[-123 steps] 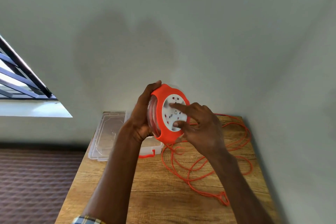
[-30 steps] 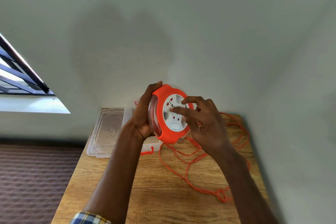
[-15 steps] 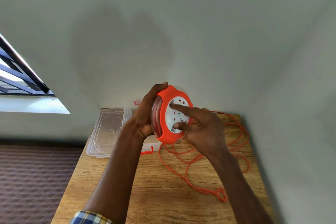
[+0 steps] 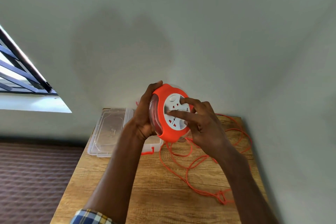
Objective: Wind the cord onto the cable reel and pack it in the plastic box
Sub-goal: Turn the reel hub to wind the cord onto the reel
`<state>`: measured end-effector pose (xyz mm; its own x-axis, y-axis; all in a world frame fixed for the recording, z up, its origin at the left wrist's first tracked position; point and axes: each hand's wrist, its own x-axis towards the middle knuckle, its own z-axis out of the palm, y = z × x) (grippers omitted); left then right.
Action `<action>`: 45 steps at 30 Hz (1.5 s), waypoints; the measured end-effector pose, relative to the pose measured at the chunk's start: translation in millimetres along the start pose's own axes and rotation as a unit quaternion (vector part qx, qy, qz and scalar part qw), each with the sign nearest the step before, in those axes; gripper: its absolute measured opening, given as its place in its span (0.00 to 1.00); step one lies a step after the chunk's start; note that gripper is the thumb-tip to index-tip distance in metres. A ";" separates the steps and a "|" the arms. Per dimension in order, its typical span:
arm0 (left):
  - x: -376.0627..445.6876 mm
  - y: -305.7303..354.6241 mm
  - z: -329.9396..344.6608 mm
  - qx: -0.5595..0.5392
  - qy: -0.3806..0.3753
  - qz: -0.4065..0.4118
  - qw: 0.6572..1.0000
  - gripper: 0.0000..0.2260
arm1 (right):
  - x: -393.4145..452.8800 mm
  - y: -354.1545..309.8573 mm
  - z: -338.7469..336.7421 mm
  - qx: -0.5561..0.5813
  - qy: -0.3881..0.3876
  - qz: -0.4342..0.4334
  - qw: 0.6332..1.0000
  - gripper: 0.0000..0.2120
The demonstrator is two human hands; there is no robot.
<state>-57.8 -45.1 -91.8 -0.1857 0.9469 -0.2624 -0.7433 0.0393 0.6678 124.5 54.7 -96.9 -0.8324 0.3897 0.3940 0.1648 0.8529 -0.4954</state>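
Both hands [image 4: 145,114] raised, fingers curled.

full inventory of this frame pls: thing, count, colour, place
cable reel: 1, orange with white socket face, held up above the table's far end
cord: 1, orange, loose loops on the table's right half
plastic box: 1, clear, far left of table, mostly hidden by the left arm
lid: 1, clear, beside the box
table: 1, wood
window: 1, dark bars, left wall
left hand: grips reel's rim
right hand: fingers on socket face
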 end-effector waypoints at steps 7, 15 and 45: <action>-2.0 -3.9 4.9 0.022 -0.021 -0.012 0.999 0.25 | -1.5 -6.9 0.3 -0.026 0.040 0.060 0.997 0.29; 1.8 -8.8 11.6 0.020 -0.005 0.000 1.000 0.26 | 1.5 -23.7 8.6 0.006 0.186 0.168 0.968 0.28; -6.0 -1.6 0.2 0.022 -0.033 -0.036 0.999 0.28 | -2.8 -2.9 -0.7 0.023 0.109 -0.010 0.994 0.21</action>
<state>-55.4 -50.8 -91.2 -0.0882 0.9600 -0.2659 -0.7241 0.1215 0.6789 126.7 51.4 -96.1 -0.7000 0.4424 0.5606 0.1199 0.8466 -0.5185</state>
